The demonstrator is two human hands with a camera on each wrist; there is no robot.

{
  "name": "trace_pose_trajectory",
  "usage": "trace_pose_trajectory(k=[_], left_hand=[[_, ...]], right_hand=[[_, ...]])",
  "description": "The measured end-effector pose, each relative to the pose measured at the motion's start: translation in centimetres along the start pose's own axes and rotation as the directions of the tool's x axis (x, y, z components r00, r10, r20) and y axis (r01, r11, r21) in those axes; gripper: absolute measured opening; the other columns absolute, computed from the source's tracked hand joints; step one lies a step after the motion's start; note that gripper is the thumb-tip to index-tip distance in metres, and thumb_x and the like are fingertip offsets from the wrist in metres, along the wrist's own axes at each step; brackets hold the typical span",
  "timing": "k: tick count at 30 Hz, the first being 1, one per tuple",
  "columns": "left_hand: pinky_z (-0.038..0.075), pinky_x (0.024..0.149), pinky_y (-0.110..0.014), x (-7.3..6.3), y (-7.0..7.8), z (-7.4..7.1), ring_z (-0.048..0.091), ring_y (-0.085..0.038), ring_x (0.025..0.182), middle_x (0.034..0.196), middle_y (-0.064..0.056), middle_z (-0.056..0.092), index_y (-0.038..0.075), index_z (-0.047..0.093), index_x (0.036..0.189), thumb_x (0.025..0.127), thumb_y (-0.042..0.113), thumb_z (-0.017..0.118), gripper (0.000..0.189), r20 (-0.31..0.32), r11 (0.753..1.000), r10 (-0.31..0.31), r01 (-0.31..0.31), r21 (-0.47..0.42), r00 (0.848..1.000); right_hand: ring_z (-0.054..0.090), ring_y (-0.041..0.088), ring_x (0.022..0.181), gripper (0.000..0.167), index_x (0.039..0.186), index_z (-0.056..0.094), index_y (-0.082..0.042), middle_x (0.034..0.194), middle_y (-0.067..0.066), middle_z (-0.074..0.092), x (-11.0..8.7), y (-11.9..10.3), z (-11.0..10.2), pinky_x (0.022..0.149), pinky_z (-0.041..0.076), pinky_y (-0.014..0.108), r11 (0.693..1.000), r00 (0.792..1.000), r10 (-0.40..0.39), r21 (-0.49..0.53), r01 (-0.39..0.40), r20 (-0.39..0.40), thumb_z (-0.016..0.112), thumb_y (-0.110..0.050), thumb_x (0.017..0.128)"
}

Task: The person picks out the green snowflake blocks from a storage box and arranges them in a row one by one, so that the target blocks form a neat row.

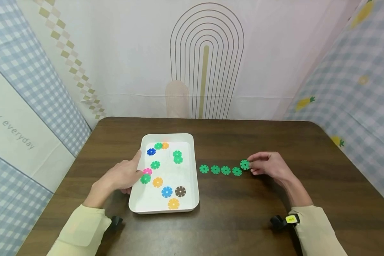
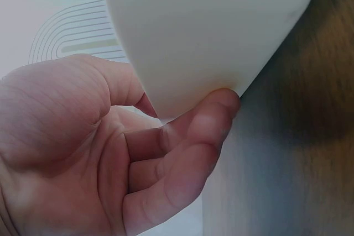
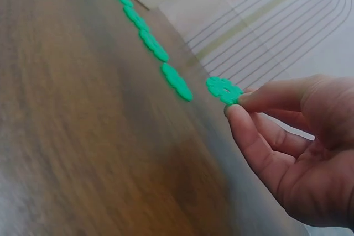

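Note:
Between its thumb and finger my right hand (image 1: 270, 165) pinches a green snowflake disc (image 3: 222, 89), held above the table at the right end of a row of green discs (image 1: 225, 170). In the right wrist view that row (image 3: 153, 45) lies flat on the wood, apart from the held disc. My left hand (image 1: 123, 174) grips the left rim of a white tray (image 1: 196, 192), thumb over the edge and fingers against the outer wall (image 2: 210, 31). Inside the tray lie several discs: green, orange, pink, brown, a dark blue disc (image 1: 151, 152) and a light blue disc (image 1: 167, 192).
The brown wooden table (image 1: 236, 227) ends at the back against a white curtain (image 1: 131, 53) with an arch pattern. Checked cloth (image 1: 364, 89) hangs on both sides. A dark strap with a yellow-faced device (image 1: 292, 219) sits at my right wrist.

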State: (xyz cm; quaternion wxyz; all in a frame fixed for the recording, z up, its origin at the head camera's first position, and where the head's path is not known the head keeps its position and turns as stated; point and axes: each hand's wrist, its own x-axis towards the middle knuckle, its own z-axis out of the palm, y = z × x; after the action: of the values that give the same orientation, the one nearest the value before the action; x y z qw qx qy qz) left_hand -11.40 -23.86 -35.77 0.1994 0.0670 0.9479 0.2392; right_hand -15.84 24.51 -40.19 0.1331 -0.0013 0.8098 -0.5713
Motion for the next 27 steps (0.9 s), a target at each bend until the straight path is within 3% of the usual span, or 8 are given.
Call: trace_pose_trajectory(k=[14,27], left_hand=[[0.057,0.052,-0.034,-0.13,-0.04,-0.04,0.063,-0.019,0.053,0.092,-0.015,0.061,-0.006,-0.001,0.166,0.108,0.016,0.054,0.083,0.008,1.000,-0.015,0.015,-0.005,1.000],[0.056,0.052,-0.034,-0.13,0.11,-0.02,0.062,-0.019,0.053,0.088,-0.013,0.060,-0.006,-0.001,0.166,0.108,0.017,0.054,0.084,0.010,1.000,-0.012,0.012,-0.001,1.000]], right_hand=[[0.072,0.017,0.075,0.031,0.121,0.068,0.014,0.091,0.009,0.074,0.09,0.14,-0.79,0.072,0.065,0.032,0.996,0.996,0.030,-0.088,-0.023,0.079,0.072,-0.005,0.096],[0.070,0.016,0.070,0.027,0.118,0.071,0.011,0.085,0.009,0.073,-0.02,0.23,-0.87,0.067,0.064,0.031,0.987,0.997,0.033,-0.161,-0.021,0.076,0.072,-0.005,0.097]])
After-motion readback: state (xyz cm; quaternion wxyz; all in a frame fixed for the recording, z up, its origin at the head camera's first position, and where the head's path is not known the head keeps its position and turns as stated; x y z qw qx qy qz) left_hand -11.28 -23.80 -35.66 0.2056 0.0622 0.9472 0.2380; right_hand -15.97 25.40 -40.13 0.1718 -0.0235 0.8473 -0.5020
